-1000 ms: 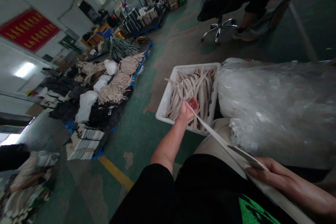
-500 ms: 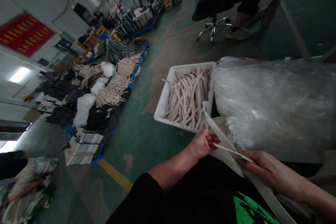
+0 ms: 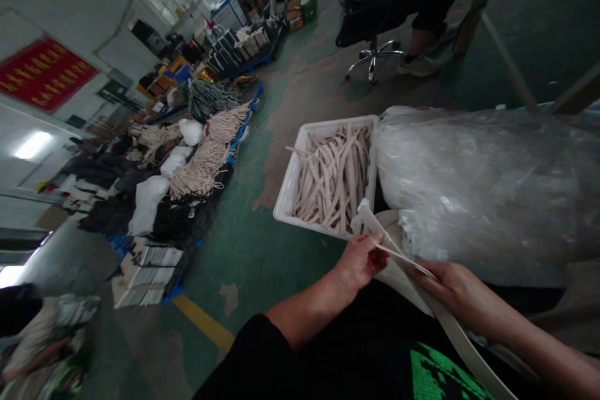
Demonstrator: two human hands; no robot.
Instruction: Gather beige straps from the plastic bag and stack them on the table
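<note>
My left hand (image 3: 360, 259) pinches the near end of a flat beige strap (image 3: 375, 225) just in front of a white plastic bin (image 3: 289, 184). The bin is filled with several more beige straps (image 3: 334, 176). My right hand (image 3: 452, 290) is closed on a thin white sheet with a long white band (image 3: 457, 334) that runs across my lap. The two hands are close together, with the strap stretched between them.
A big clear plastic bag (image 3: 487, 181) lies right of the bin. Bundles of cords and dark goods (image 3: 187, 169) cover blue pallets on the green floor at left. A seated person on a swivel chair (image 3: 375, 19) is ahead. A yellow floor line (image 3: 204, 322) runs near my legs.
My left hand came back from inside the bin to my lap with one strap. My right hand shifted slightly left to meet it.
</note>
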